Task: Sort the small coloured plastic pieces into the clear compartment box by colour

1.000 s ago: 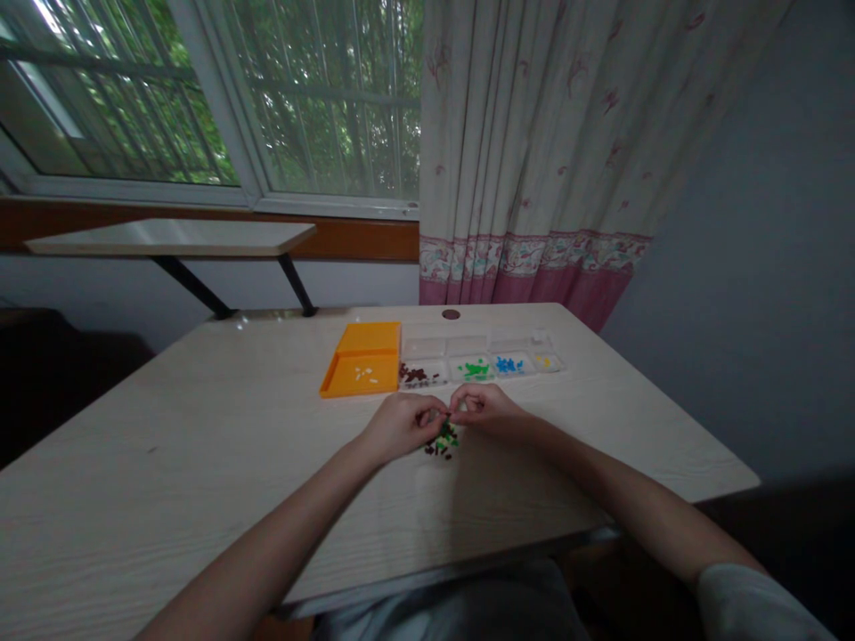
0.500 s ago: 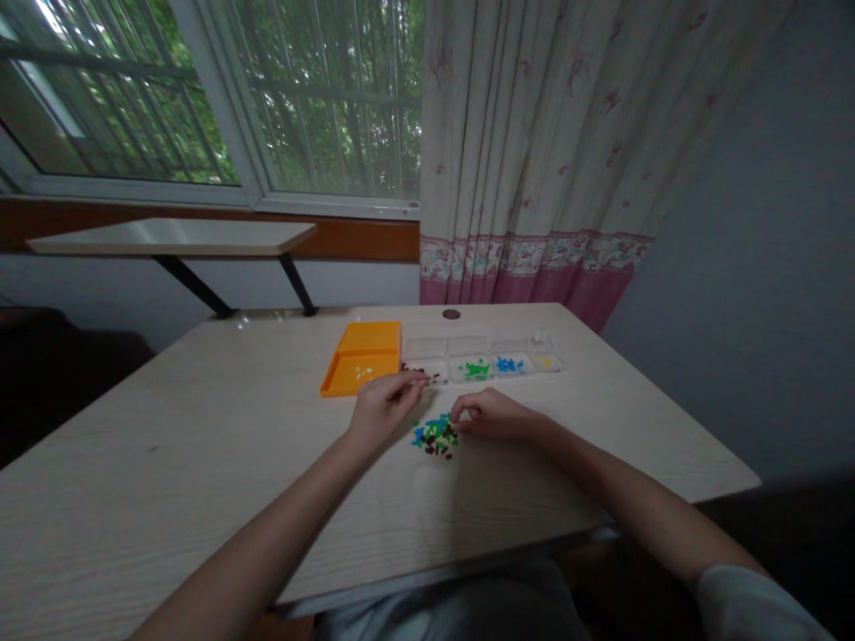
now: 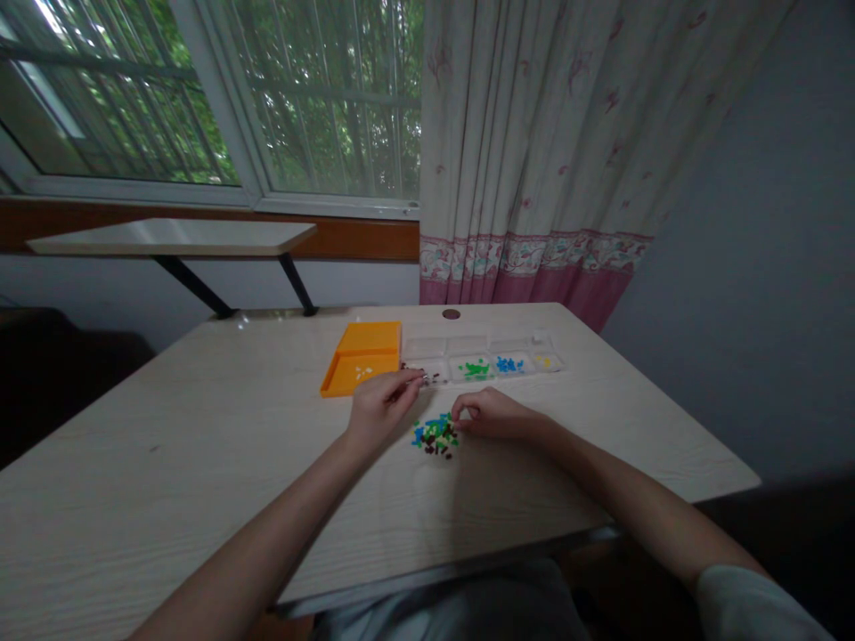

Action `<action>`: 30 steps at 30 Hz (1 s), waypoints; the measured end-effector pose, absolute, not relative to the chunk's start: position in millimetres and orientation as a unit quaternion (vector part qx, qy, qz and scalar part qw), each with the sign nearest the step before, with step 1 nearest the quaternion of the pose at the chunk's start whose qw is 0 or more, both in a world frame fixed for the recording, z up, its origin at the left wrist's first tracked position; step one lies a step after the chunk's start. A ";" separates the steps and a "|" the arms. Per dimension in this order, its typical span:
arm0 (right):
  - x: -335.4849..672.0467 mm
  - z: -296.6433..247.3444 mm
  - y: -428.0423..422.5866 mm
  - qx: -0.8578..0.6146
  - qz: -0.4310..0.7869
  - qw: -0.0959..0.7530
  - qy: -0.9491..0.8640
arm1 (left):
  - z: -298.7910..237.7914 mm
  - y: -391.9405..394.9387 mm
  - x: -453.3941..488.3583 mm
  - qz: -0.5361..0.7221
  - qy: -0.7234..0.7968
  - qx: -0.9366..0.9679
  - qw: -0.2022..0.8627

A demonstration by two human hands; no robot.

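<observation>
Left hand (image 3: 382, 402) at the brown pieces (image 3: 409, 367), right hand (image 3: 492, 414) at the mixed pile (image 3: 435, 436)

The left fingers reach over the near edge of the clear compartment box (image 3: 468, 344), by its brown pieces. The right fingers curl at the right edge of the blue, green and brown pile on the worktop (image 3: 200, 463). Whether either hand's fingers grip a piece, I cannot tell. White pieces (image 3: 362, 372) lie in the orange case (image 3: 369, 336) alongside.
</observation>
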State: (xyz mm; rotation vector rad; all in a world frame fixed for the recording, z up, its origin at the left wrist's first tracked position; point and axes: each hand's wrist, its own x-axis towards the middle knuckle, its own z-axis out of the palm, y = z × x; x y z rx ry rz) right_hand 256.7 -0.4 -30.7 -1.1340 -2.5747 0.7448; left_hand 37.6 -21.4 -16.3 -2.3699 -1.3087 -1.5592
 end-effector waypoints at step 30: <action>242.8 -39.8 3.8 -0.384 0.563 0.307 -0.665 | -34.5 -15.5 53.1 -0.321 -0.373 -0.868 -0.063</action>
